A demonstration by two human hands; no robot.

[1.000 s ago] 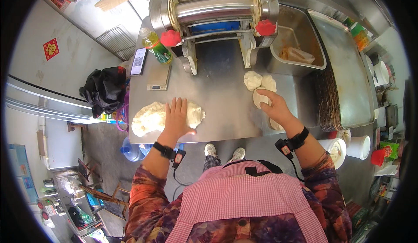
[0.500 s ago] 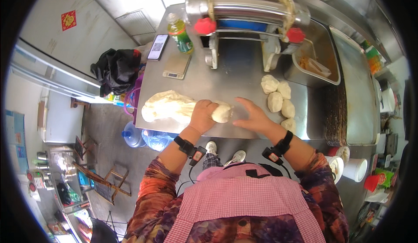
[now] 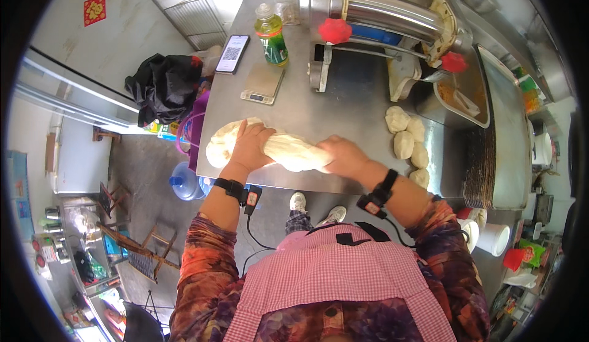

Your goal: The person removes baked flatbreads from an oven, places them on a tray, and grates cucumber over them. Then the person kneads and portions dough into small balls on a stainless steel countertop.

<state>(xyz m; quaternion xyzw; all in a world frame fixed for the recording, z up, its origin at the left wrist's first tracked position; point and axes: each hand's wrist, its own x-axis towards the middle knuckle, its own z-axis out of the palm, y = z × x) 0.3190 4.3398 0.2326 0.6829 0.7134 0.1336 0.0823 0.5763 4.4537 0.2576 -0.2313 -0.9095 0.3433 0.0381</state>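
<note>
A long, lumpy log of pale dough (image 3: 291, 150) lies along the front left of the steel table (image 3: 362, 103). My left hand (image 3: 250, 146) presses over its left part, fingers bent onto it. Farther right, my right hand (image 3: 343, 157), slightly blurred, grips the dough's right end. Several separate dough balls (image 3: 403, 144) sit in a loose column right of my right hand. Beyond the log is a small flat scale (image 3: 262, 84).
A phone (image 3: 232, 53), an oil bottle (image 3: 271, 35) and a steel roller machine (image 3: 392, 17) stand at the back. A deep steel bin (image 3: 453, 112) and stacked trays (image 3: 504, 152) line the right. A black bag (image 3: 159, 84) is at the left.
My right hand left the dough balls and moved left onto the log's right end. My left hand, at the log's right part half a second ago, shifted toward its left part. The view moved.
</note>
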